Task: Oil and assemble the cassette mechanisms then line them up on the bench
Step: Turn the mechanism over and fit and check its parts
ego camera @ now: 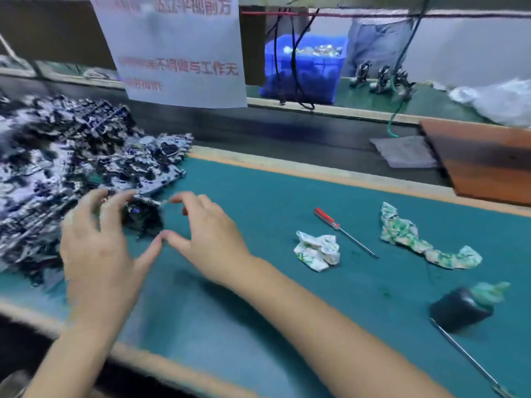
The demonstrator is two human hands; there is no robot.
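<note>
A large heap of cassette mechanisms [71, 156] covers the left of the green bench mat [258, 202]. At the heap's near edge sits one dark cassette mechanism [142, 215]. My left hand [97, 242] grips it from the left, fingers curled over its top. My right hand [201, 228] hovers just to its right with fingers loosely curved; its forefinger tip is next to the mechanism's metal edge and nothing is between finger and thumb. The thumbs of both hands nearly meet below the part. A dark oil pot [459, 310] with a green-stained rag stands at the right. Motion blur hides fine detail.
A red-handled screwdriver [342, 229] lies mid-mat between two crumpled cloths [317, 249] [419, 239]. A thin metal rod [471, 360] lies by the pot. A paper notice [175, 50] hangs behind; a blue crate [304, 67] and a wooden board [482, 159] are beyond the conveyor.
</note>
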